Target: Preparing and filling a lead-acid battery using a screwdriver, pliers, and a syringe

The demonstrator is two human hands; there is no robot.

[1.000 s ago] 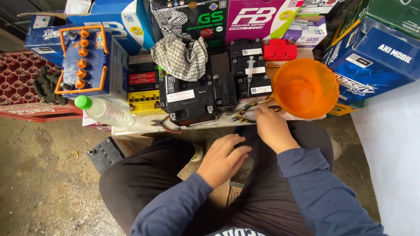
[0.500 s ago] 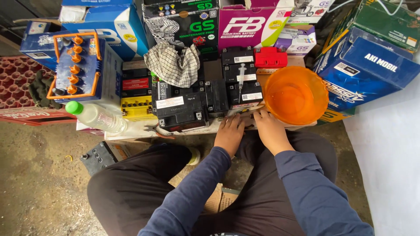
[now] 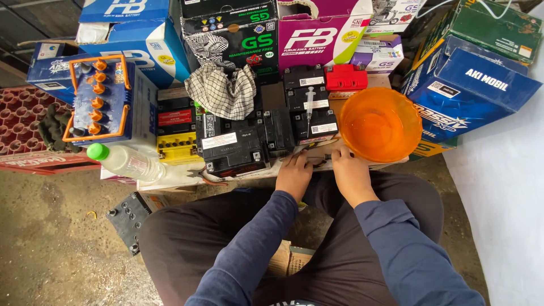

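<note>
My left hand (image 3: 293,173) and my right hand (image 3: 350,171) rest side by side at the front edge of a low board (image 3: 175,177), just in front of my knees. Between their fingertips lies a pair of pliers with yellow and black handles (image 3: 319,161), mostly covered. My right fingers curl over one end of it. My left fingers lie on the other end, and their grip is hidden. An orange basin (image 3: 377,91) stands right behind my right hand. A black battery (image 3: 235,148) sits to the left of my left hand.
Several small batteries crowd the board, with a syringe (image 3: 309,103) and a checked cloth (image 3: 221,90) on top of them. A green-capped bottle (image 3: 127,162) lies at the left by a blue battery with orange caps (image 3: 99,99). Cardboard boxes (image 3: 470,90) stand behind, and another battery (image 3: 127,215) lies on the floor.
My left hand has come up from my lap to the board's edge beside my right hand. Both hands now sit on the pliers, and the view has shifted slightly.
</note>
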